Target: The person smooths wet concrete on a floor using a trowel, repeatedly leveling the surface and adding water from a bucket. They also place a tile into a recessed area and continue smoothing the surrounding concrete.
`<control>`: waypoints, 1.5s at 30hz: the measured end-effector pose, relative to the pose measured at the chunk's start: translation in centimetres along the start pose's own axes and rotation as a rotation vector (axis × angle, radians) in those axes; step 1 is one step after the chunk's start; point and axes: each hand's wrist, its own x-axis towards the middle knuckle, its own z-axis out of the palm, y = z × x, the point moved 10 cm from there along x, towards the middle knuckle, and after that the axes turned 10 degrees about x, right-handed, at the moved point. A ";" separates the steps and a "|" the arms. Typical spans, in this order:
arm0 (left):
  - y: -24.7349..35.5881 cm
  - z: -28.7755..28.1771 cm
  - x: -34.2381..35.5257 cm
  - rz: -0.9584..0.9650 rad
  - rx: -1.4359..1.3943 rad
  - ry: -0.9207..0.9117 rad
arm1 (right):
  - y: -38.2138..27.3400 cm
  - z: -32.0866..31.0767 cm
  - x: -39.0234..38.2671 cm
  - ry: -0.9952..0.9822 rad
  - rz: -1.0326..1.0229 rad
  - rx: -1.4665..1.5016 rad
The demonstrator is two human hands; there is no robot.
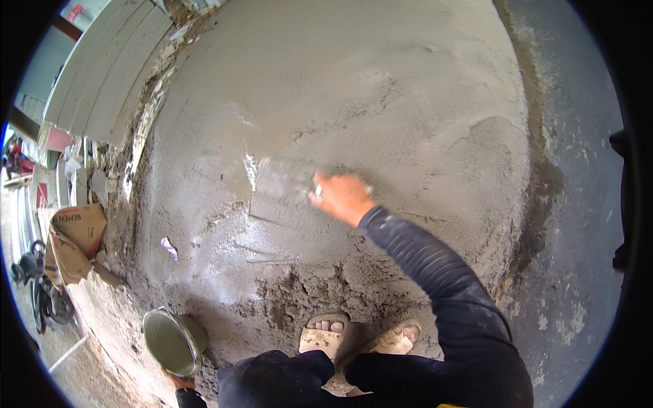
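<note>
My right hand [340, 197], in a dark sleeve, is closed around the handle of a flat trowel [279, 183], whose blade is blurred on the wet grey mortar [347, 88] in the middle of the view. Pale, glossy streaks and trowel marks lie around the blade. At the lower left my left hand [173, 381] grips the near rim or handle of a bucket [166, 336] with greyish-green insides; some of its fingers are hidden behind it. Rough, lumpy mortar [306, 285] lies just in front of my sandalled feet [326, 340].
Along the left run broken rubble [95, 177], stacked boards [105, 75], a torn brown paper sack [78, 238] and a dark heap of gear [44, 285]. A small pale scrap [169, 248] sits on the mortar. A darker, worn floor [564, 204] borders the mortar at the right.
</note>
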 end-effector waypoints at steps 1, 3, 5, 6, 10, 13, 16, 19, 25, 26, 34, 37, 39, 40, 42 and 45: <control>-0.1 -0.4 0.0 -0.010 0.013 0.039 | 3.1 -2.0 1.4 0.028 0.035 -0.039; 0.9 -2.3 -1.0 0.100 0.193 0.246 | 9.5 -6.8 3.6 0.163 0.162 -0.066; 3.3 -4.3 -3.8 0.323 0.525 0.572 | 14.9 -11.0 4.1 0.289 0.287 -0.111; 2.4 -4.8 -4.7 0.277 0.508 0.613 | 16.4 -13.5 4.0 0.420 0.293 -0.145; -0.8 -7.2 -12.0 0.076 0.919 0.832 | 19.8 -14.7 2.5 0.539 0.549 0.227; -0.6 -0.7 -15.0 0.177 1.258 0.856 | 15.6 -10.7 0.6 0.450 0.473 0.509; -0.2 13.9 -16.1 0.352 0.913 0.280 | 7.2 -4.6 -1.2 0.094 0.133 0.218; 2.2 29.5 -22.4 0.310 0.642 -0.322 | 9.6 -4.4 -3.8 0.003 0.168 0.157; 6.5 45.5 -40.2 0.393 0.735 -0.908 | 31.6 -15.1 -14.8 0.407 0.811 0.164; 6.7 46.4 -42.5 0.508 0.894 -0.945 | 34.3 -16.8 -17.4 0.513 0.862 0.136; 7.3 46.8 -45.9 0.868 1.189 -0.706 | 49.0 -20.4 -33.1 1.016 1.055 0.294; 7.6 45.9 -46.1 0.882 1.176 -0.652 | 51.8 -19.1 -33.1 1.031 1.112 0.591; 7.7 45.8 -46.4 0.894 1.159 -0.643 | 51.8 -18.6 -29.9 0.924 1.052 0.762; 7.6 45.9 -46.5 0.896 1.161 -0.642 | 50.9 -18.4 -27.4 0.857 1.004 0.756; 7.4 46.5 -46.7 0.904 1.193 -0.654 | 48.1 -18.3 -22.8 0.789 0.875 0.747; 6.7 48.5 -47.0 0.933 1.180 -0.754 | 42.8 -16.7 -18.2 0.550 0.729 0.685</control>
